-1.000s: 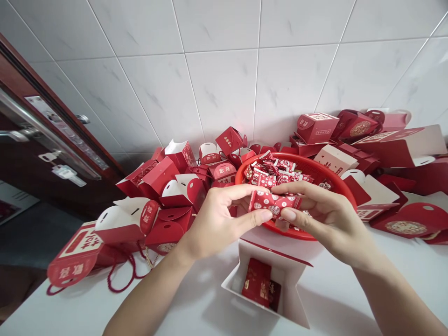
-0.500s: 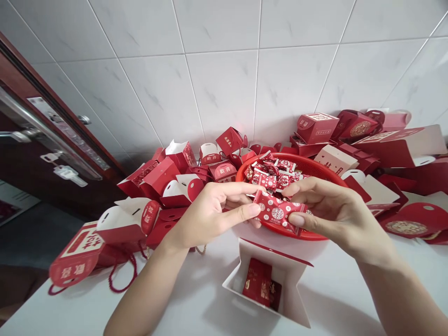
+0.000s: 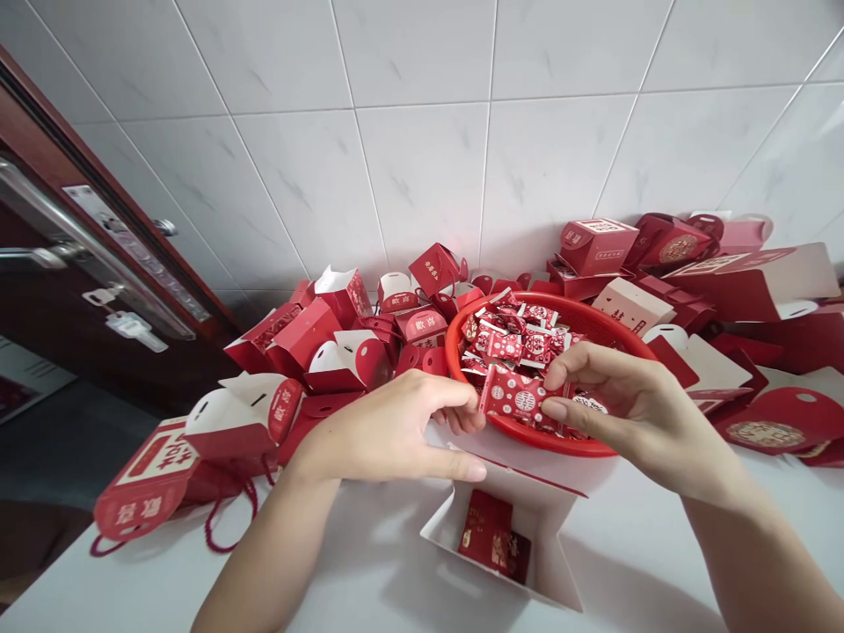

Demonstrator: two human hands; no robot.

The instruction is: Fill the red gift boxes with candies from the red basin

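Since the earlier frame, the left hand (image 3: 389, 431) is found to have been opened, its thumb dropped clear of the wrapped sweet (image 3: 514, 396); whether contact is kept by its curled fingertips cannot be told. The sweet is pinched at one end between thumb and fingers of the right hand (image 3: 636, 422), over the near side of the red plastic basket (image 3: 454, 347), a hold by which its printed face is apparently left uncovered. Hands are apart from each other. Nearer the viewer, a paperboard box (image 3: 554, 536) is set on the white table (image 3: 356, 563), its mouth up, presumably so that its inside is exposed; dark red packets (image 3: 484, 532) with gold print are contained in it. Crimped, glossy film is noted on the sweet, fine perforation on the basket. Smooth, angular red gift boxes (image 3: 304, 338) are massed at left, one cord handle (image 3: 221, 549) being visibly twisted.
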